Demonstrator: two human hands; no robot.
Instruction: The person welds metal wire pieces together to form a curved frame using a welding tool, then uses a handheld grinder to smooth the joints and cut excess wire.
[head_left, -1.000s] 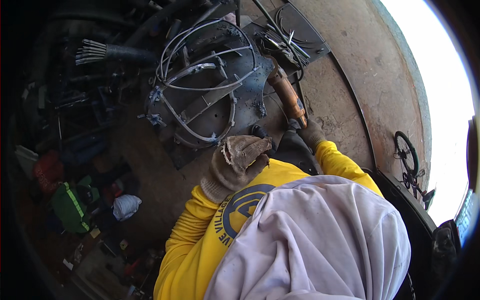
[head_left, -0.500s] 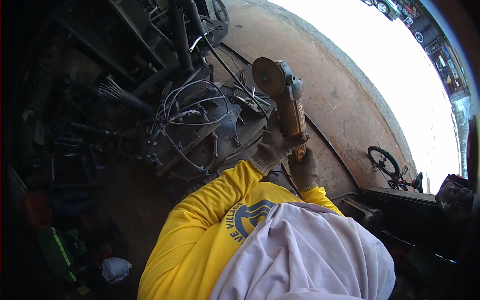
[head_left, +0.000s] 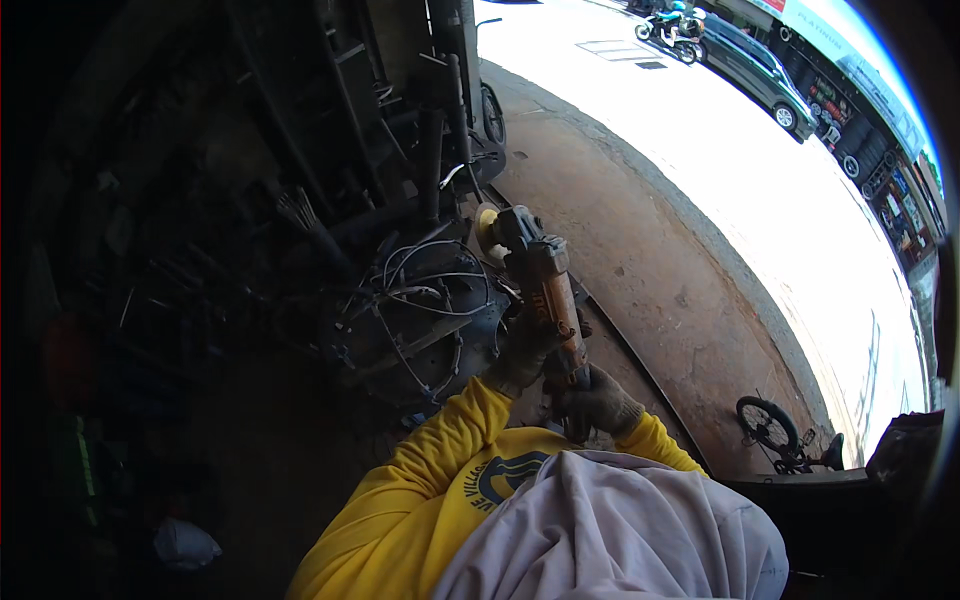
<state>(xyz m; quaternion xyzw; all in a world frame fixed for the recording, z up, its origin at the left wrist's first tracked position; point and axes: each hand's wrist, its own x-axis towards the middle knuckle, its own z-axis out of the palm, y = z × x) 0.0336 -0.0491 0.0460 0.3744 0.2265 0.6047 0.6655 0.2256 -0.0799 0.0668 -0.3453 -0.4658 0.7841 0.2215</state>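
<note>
An orange and dark angle grinder is held in front of my chest, its head pointing away from me. The round disc at the head's left side is seen at a slant and looks pale yellow. My left hand, in a dark work glove, is closed around the grinder's body. Lower down, my gloved right hand grips the rear end of the tool. Beyond my left hand lies a dark rounded metal piece with loops of pale cable on top.
Dark metal tubes and frames crowd the left, mostly in shadow. A metal rail crosses the brown floor. At the right lies a small bicycle. On the bright street are a dark car and a motorcycle with riders.
The grinder has turned so its disc faces left instead of up toward me. Both hands still hold it. The view has shifted, and more of the street with the car and motorcycle shows.
</note>
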